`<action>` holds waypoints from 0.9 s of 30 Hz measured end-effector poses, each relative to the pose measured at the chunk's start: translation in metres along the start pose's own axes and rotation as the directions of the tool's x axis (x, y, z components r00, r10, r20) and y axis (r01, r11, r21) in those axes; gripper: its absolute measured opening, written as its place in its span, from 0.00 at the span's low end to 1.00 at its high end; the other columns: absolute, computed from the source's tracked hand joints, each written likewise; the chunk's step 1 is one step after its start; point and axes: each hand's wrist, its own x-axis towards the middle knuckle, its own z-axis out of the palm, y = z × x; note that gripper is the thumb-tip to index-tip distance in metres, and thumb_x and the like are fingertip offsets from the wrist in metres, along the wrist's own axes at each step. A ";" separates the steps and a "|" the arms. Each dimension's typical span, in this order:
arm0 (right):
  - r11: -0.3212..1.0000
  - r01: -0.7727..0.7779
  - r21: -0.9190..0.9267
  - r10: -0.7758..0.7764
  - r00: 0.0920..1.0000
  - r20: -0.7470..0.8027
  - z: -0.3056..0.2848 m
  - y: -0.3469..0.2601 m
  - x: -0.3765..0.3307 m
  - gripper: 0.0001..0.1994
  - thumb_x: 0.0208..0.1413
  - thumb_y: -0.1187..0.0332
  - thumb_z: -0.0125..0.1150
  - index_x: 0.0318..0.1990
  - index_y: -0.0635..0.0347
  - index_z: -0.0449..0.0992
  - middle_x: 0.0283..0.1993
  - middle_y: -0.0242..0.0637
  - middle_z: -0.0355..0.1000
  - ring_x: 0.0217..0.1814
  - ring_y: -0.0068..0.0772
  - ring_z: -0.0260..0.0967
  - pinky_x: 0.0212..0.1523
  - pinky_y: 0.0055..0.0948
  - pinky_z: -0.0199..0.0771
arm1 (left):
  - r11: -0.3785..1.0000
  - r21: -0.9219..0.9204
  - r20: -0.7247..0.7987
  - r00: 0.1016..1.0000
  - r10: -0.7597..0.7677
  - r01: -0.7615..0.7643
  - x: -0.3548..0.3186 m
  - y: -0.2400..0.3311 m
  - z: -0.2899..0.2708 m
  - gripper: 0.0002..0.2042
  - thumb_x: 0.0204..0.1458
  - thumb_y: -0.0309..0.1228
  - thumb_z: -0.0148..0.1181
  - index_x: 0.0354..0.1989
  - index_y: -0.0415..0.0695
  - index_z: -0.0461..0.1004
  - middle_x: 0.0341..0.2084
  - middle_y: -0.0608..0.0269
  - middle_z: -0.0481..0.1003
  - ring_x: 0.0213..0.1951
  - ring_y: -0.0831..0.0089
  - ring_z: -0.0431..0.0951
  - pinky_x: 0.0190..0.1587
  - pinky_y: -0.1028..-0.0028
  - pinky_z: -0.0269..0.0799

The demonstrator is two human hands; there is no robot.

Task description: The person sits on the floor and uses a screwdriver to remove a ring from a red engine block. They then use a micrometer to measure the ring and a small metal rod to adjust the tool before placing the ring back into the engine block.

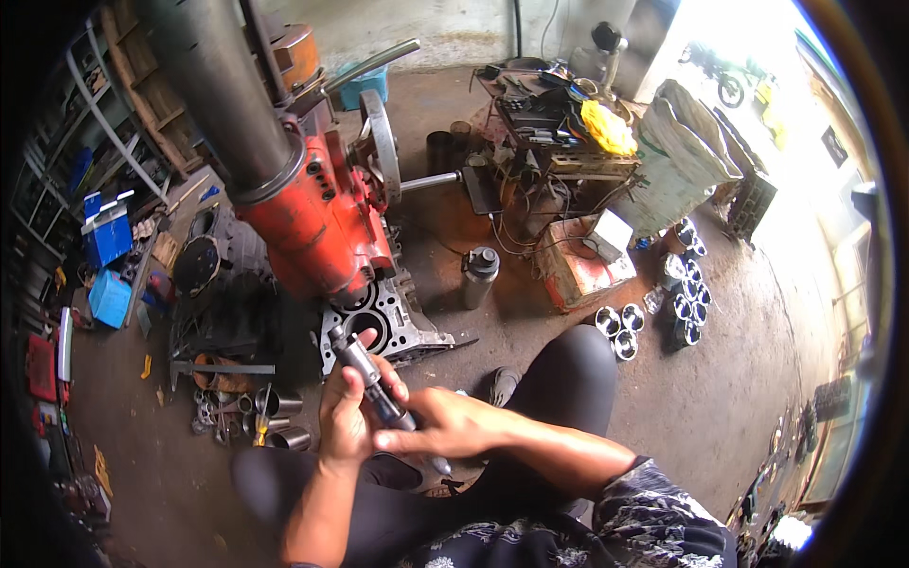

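Note:
In front of my lap is a slim cylindrical steel tool (358,361), with a bright upper part and a darker lower part. It lies tilted, its top end toward the engine block. My left hand (345,421) is wrapped round its upper part, thumb on one side and fingers on the other. Lower down, my right hand (456,423) grips the dark end, its fingers partly hidden. Just beyond stands a metal engine block (413,327) with round bores. Above that block hangs the red head of a boring machine (317,227), with a thick steel column and a handwheel (381,147).
Metal sleeves (289,438) and a large caliper (222,368) lie at left. A dark bottle (480,276) stands ahead. At right are several pistons (617,331), a red-and-white box (579,275) and a tool-covered bench (559,142). Another engine block (222,251) sits left of the machine.

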 end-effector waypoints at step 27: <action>0.730 -0.541 -0.417 -0.322 0.265 -0.909 -0.438 0.113 -0.005 0.12 0.54 0.68 0.55 0.41 0.61 0.82 0.36 0.50 0.79 0.40 0.48 0.78 0.47 0.40 0.76 | 0.945 -0.226 0.003 0.970 -0.241 0.236 0.045 -0.040 -0.023 0.31 0.61 0.47 0.57 0.67 0.44 0.59 0.35 0.61 0.71 0.33 0.71 0.73 0.30 0.71 0.73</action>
